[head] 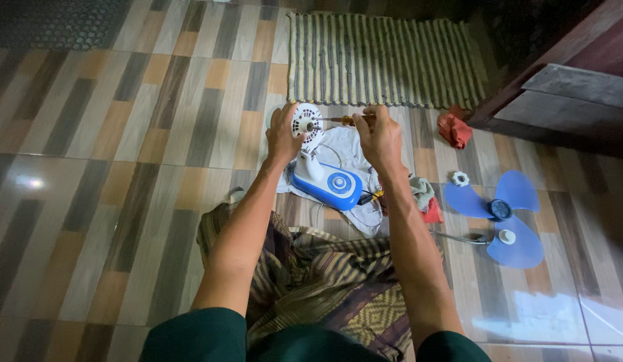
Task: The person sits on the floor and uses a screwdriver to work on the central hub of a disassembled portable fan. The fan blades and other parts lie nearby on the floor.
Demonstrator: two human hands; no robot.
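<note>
A small white and blue table fan point(325, 175) without its blades stands on a white cloth point(348, 151) on the tiled floor. My left hand point(283, 131) grips the round white motor housing point(306, 123) at the fan's top. In my right hand point(377, 134) is a screwdriver with an orange handle point(348, 120), its tip pointing left into the middle of the motor housing. Both of my forearms reach forward over my lap.
A blue three-bladed fan propeller point(502, 214) lies on the floor at the right, with a white nut point(460, 178) beside it. A red rag point(454, 129) and other rags point(424, 194) lie near the cloth. A striped mat point(385, 57) is ahead, dark wooden furniture point(566, 87) at the upper right.
</note>
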